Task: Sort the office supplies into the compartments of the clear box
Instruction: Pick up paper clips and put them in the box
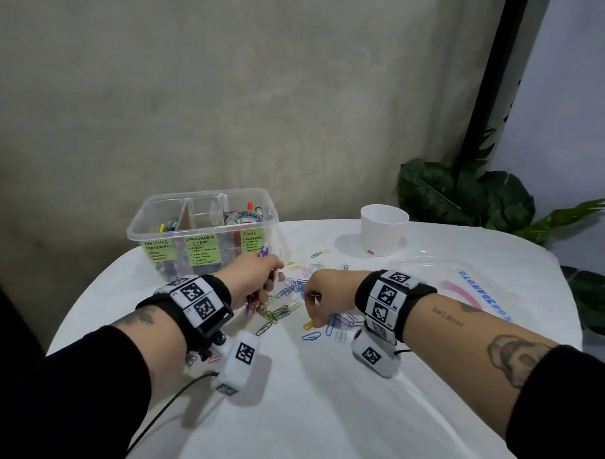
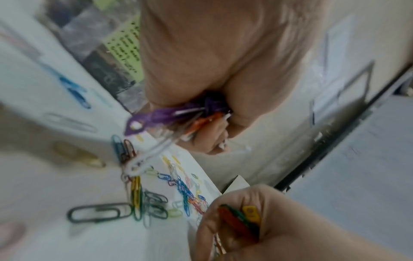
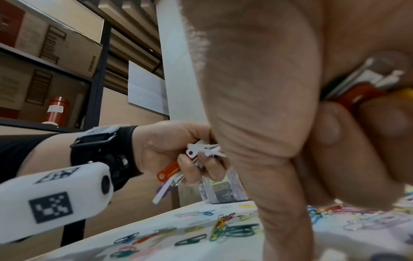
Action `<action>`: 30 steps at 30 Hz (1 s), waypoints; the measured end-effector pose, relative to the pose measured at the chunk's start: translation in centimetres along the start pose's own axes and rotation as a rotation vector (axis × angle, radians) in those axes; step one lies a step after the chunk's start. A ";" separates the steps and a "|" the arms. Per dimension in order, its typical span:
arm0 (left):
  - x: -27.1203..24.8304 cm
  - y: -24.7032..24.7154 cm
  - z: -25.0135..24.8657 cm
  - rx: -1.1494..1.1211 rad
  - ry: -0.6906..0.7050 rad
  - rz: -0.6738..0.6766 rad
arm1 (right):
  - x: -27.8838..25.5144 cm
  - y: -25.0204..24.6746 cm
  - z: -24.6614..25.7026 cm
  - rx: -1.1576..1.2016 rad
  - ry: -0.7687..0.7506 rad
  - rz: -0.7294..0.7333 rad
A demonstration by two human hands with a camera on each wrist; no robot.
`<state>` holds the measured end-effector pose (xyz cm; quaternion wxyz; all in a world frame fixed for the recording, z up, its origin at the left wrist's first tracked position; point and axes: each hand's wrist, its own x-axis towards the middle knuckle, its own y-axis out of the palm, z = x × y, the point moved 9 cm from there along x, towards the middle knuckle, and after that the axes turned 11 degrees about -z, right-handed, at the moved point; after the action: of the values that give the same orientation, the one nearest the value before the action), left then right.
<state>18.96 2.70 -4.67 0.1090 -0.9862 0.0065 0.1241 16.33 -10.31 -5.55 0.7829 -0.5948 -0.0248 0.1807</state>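
Gripping clip bundles, two hands [image 1: 251, 282], one box [image 1: 205, 229]

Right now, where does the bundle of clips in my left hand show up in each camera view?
Head: bundle of clips left of centre, poking from the left hand, before the clear box.
Left wrist: centre, purple and orange ends jutting below the palm.
Right wrist: centre-left, orange and white tabs between the fingers.
Shared landmark: the loose paper clips on the white tablecloth.
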 end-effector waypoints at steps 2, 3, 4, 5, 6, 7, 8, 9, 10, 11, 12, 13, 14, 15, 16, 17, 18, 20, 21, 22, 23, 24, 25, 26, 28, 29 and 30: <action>-0.5 -0.7 0.8 -0.177 -0.091 -0.007 | -0.4 0.3 -0.1 -0.035 0.022 0.016; -0.8 -0.9 1.1 -0.232 -0.125 0.010 | -0.5 0.4 -0.2 -0.065 0.031 0.022; -1.2 -0.9 1.4 -0.276 -0.157 0.034 | -0.7 0.5 -0.4 -0.091 0.039 0.023; -1.5 -1.0 1.8 -0.312 -0.189 0.052 | -0.8 0.5 -0.4 -0.109 0.044 0.019; -1.8 -1.1 2.1 -0.339 -0.214 0.063 | -0.9 0.5 -0.5 -0.118 0.046 0.010; -2.1 -1.2 2.4 -0.361 -0.230 0.064 | -1.0 0.4 -0.6 -0.110 0.049 -0.010; -2.5 -1.3 2.6 -0.384 -0.239 0.064 | -1.0 0.1 -0.6 -0.087 0.057 -0.045; -2.8 -1.4 2.7 -0.402 -0.243 0.065 | -1.0 -0.3 -0.6 -0.043 0.071 -0.091; -3.1 -1.5 2.8 -0.412 -0.241 0.064 | -1.0 -0.8 -0.6 0.033 0.100 -0.140; -3.3 -1.7 2.9 -0.416 -0.236 0.061 | -1.1 -1.2 -0.7 0.160 0.139 -0.183; -3.6 -1.8 3.0 -0.429 -0.235 0.061 | -1.1 -1.5 -0.7 0.326 0.174 -0.219; -3.7 -1.9 3.2 -0.455 -0.244 0.059 | -1.1 -1.7 -0.5 0.496 0.198 -0.249; -3.8 -2.0 3.4 -0.491 -0.258 0.060 | -1.1 -1.9 -0.2 0.641 0.212 -0.278; -3.7 -2.2 3.7 -0.532 -0.277 0.063 | -1.1 -2.1 0.3 0.752 0.223 -0.298; -3.7 -2.4 3.9 -0.576 -0.300 0.068 | -1.2 -2.2 1.0 0.845 0.230 -0.301; -3.6 -2.7 4.0 -0.614 -0.320 0.073 | -1.1 -2.2 2.0 0.926 0.232 -0.290; -3.6 -3.1 4.0 -0.636 -0.330 0.076 | -1.0 -2.3 3.2 0.991 0.228 -0.271; -3.6 -4.0 3.7 -0.625 -0.312 0.074 | -0.6 -2.3 5.7 1.028 0.206 -0.237; -3.8 -4.5 3.4 -0.602 -0.287 0.072 | -0.3 -2.4 7.0 1.006 0.187 -0.231; -3.9 -5.1 3.2 -0.571 -0.257 0.068 | 0.0 -2.4 8.3 0.979 0.163 -0.232; -4.0 -5.6 3.0 -0.538 -0.225 0.067 | 0.3 -2.5 9.5 0.954 0.139 -0.233; -4.3 -6.0 2.8 -0.510 -0.195 0.073 | 0.6 -2.4 10.7 0.934 0.122 -0.229; -4.5 -6.4 2.6 -0.493 -0.170 0.081 | 0.9 -2.2 11.7 0.923 0.114 -0.221; -4.7 -6.7 2.6 -0.493 -0.156 0.083 | 1.2 -1.9 12.6 0.919 0.112 -0.211; -5.0 -7.4 2.7 -0.527 -0.166 0.072 | 1.6 -1.4 14.1 0.900 0.125 -0.207; -5.1 -7.8 2.9 -0.555 -0.184 0.062 | 1.8 -1.3 14.6 0.873 0.132 -0.217; -5.2 -8.0 3.0 -0.591 -0.203 0.057 | 1.9 -1.2 15.0 0.843 0.137 -0.238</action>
<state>13.49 11.10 -4.55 -0.1857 -0.9572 -0.0129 0.2216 14.63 3.81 -0.40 0.9722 -0.2273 0.0347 0.0440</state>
